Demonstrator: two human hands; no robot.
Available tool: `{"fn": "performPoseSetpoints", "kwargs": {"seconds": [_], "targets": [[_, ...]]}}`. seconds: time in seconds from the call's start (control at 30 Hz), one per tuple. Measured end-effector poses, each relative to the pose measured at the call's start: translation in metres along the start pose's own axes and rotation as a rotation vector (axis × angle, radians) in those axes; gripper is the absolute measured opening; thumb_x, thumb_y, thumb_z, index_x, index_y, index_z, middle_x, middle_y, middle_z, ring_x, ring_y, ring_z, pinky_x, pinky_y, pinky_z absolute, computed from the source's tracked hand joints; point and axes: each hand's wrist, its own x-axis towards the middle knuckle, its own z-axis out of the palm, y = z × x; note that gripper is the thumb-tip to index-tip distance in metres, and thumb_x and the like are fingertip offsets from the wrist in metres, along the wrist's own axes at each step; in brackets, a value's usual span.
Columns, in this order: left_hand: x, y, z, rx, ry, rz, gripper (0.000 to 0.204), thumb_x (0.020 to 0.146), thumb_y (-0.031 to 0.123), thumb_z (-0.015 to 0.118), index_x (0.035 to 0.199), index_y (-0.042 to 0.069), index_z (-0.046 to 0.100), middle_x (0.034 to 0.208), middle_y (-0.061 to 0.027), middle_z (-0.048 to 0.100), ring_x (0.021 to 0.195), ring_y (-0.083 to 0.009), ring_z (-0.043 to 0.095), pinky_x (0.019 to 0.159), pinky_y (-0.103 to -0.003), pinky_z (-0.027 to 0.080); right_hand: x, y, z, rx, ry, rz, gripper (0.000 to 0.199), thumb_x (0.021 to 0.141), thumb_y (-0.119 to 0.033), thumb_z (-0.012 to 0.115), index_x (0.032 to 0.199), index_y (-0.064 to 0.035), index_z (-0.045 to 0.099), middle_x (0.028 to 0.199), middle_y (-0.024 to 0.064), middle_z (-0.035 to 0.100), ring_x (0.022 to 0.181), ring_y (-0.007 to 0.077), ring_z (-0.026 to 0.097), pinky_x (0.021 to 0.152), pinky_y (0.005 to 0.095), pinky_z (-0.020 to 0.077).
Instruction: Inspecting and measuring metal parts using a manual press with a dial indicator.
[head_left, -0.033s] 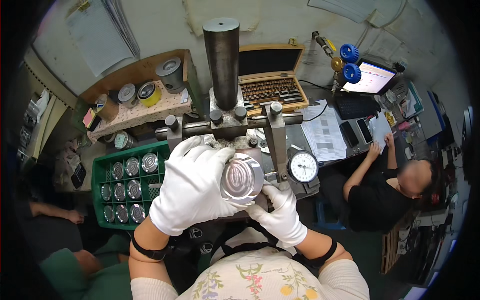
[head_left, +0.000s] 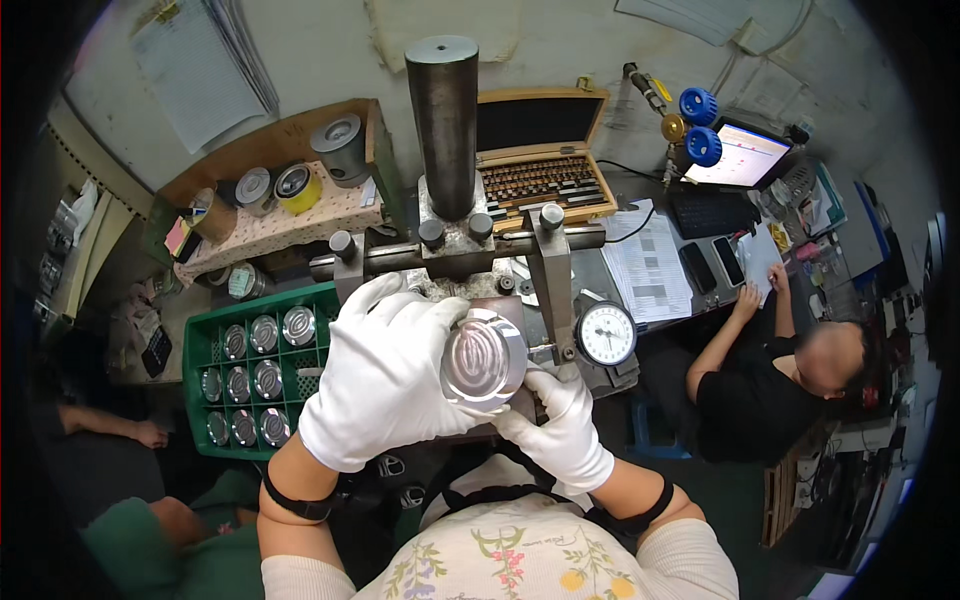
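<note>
A shiny round metal piston (head_left: 484, 358) sits on the gauge stand, its ridged crown facing up. My left hand (head_left: 390, 375), in a white glove, wraps the piston's left side, with the thumb along its far edge. My right hand (head_left: 560, 425), also gloved, is closed at the piston's near right edge; its fingertips are partly hidden below the piston and the gauge arm. A dial gauge (head_left: 607, 333) with a white face is clamped to the stand's right arm (head_left: 552, 280), and its thin stem reaches the piston's right side. The steel column (head_left: 444, 130) rises behind.
A green divided crate (head_left: 190, 385) with several pistons stands at left. An open wooden case (head_left: 545, 100) of gauge blocks lies behind the stand. Papers (head_left: 650, 270), phones and a laptop (head_left: 740, 155) are on the right, where a co-worker (head_left: 770, 390) sits. Another person's hand (head_left: 150, 434) shows far left.
</note>
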Motion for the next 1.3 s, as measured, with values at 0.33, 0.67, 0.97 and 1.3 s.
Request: {"fn": "performPoseSetpoints", "kwargs": {"seconds": [0.33, 0.67, 0.97, 1.3], "targets": [[-0.006, 0.001, -0.001, -0.034, 0.008, 0.025, 0.081, 0.054, 0.062, 0.089, 0.105, 0.003, 0.064, 0.085, -0.0096, 0.068, 0.080, -0.0300, 0.068, 0.094, -0.048, 0.051, -0.006, 0.003, 0.002, -0.050, 0.064, -0.087, 0.051, 0.066, -0.023, 0.090, 0.108, -0.0020, 0.070, 0.091, 0.0142, 0.065, 0.077, 0.0278, 0.063, 0.073, 0.0373, 0.0513], [-0.002, 0.003, 0.001, -0.012, 0.001, 0.004, 0.081, 0.055, 0.056, 0.090, 0.110, 0.004, 0.064, 0.093, -0.0119, 0.069, 0.088, -0.0324, 0.068, 0.096, -0.048, 0.049, 0.003, 0.002, 0.003, -0.009, 0.097, -0.106, 0.046, 0.068, -0.018, 0.087, 0.108, -0.0019, 0.071, 0.083, 0.0144, 0.067, 0.071, 0.0254, 0.063, 0.068, 0.0364, 0.0515], [-0.002, 0.004, 0.001, -0.030, -0.022, -0.037, 0.080, 0.052, 0.045, 0.091, 0.114, 0.003, 0.063, 0.100, -0.0120, 0.068, 0.096, -0.0357, 0.065, 0.096, -0.048, 0.048, 0.000, 0.003, 0.005, 0.095, 0.025, 0.046, 0.046, 0.073, -0.021, 0.085, 0.114, -0.0044, 0.071, 0.101, 0.0215, 0.067, 0.092, 0.0360, 0.067, 0.083, 0.0427, 0.0533], [0.004, 0.005, -0.002, -0.004, 0.021, 0.024, 0.075, 0.057, 0.051, 0.090, 0.106, 0.001, 0.064, 0.089, -0.0124, 0.067, 0.083, -0.0320, 0.066, 0.087, -0.045, 0.051, 0.002, 0.002, 0.004, 0.125, 0.032, 0.029, 0.045, 0.074, -0.020, 0.085, 0.114, -0.0041, 0.071, 0.094, 0.0187, 0.069, 0.087, 0.0347, 0.068, 0.080, 0.0412, 0.0536]]}}
